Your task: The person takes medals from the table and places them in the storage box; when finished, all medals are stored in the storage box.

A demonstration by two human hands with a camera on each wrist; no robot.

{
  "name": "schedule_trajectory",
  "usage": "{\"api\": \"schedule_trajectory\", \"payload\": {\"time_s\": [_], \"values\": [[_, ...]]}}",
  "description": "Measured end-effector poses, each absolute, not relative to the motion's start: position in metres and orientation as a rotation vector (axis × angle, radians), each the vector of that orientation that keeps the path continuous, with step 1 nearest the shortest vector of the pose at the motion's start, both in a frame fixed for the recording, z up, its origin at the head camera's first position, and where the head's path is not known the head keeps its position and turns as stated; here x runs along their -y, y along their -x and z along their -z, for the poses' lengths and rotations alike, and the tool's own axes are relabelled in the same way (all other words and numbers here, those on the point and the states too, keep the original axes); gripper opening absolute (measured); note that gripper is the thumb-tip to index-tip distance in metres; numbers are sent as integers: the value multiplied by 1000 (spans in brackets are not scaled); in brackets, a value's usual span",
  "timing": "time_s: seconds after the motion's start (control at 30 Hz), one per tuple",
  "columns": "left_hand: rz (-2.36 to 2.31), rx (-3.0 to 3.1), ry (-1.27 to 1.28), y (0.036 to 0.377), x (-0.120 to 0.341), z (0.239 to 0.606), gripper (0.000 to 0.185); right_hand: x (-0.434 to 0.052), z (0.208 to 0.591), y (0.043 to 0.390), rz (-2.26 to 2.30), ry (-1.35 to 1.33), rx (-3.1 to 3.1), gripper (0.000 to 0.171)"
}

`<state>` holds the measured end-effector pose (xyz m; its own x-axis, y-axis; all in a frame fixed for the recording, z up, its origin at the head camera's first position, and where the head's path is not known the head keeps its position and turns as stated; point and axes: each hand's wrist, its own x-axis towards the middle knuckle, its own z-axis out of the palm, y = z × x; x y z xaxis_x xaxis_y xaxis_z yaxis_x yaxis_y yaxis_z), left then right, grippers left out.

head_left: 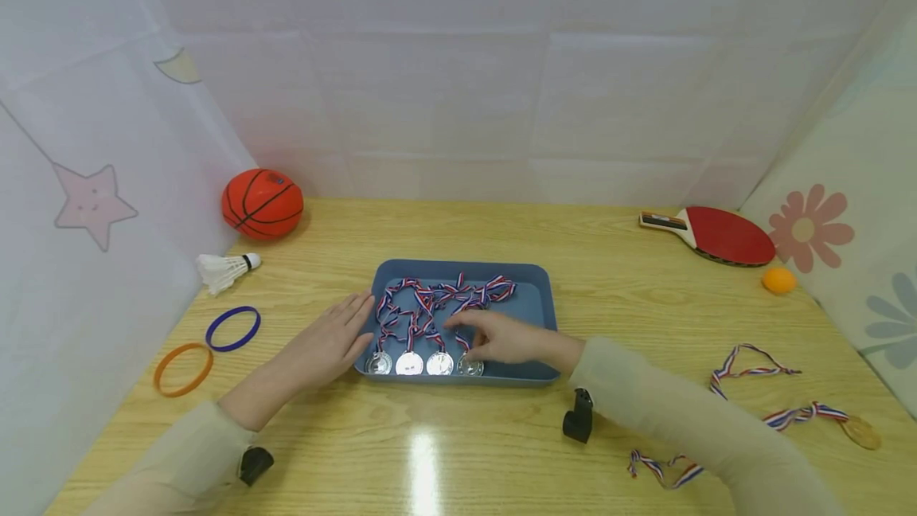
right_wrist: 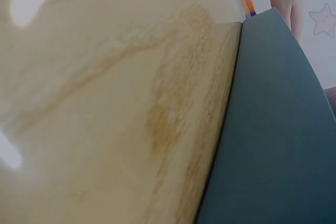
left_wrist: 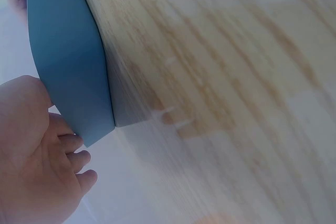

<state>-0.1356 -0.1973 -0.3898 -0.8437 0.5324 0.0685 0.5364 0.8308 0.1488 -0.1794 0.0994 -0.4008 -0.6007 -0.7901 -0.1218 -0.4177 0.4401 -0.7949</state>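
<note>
**Four silver medals in the blue tray**

Your wrist views show only the bench (head_left: 501, 452) and the tray's wall, so the medals are hidden there. The blue tray (head_left: 533, 305) sits mid-bench. Four silver medals (head_left: 424, 362) lie in a row at its near edge, ribbons tangled behind. Your left hand (head_left: 329, 341) rests flat against the tray's side. Your right hand (head_left: 501, 338) pinches the last medal's ribbon (head_left: 464, 341).

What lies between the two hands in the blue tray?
In the head view, three silver medals with striped ribbons lie in the blue plastic tray between the left hand and the right hand.
</note>
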Motion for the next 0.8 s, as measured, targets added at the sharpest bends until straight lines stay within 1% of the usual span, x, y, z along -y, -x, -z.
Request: {"api": "schedule_trajectory", "payload": {"time_s": [0.2, 0.43, 0.6, 0.8], "values": [[249, 2994, 868, 136, 198, 390, 55, -99, 400, 176, 954, 1110, -2281, 52], [256, 2999, 864, 136, 197, 389, 55, -102, 398, 176, 911, 1118, -2309, 51], [254, 3000, 868, 135, 197, 388, 55, -105, 391, 177, 890, 1161, -2330, 47], [257, 3006, 865, 135, 197, 388, 55, -114, 374, 179, 848, 1205, -2387, 45]]}}
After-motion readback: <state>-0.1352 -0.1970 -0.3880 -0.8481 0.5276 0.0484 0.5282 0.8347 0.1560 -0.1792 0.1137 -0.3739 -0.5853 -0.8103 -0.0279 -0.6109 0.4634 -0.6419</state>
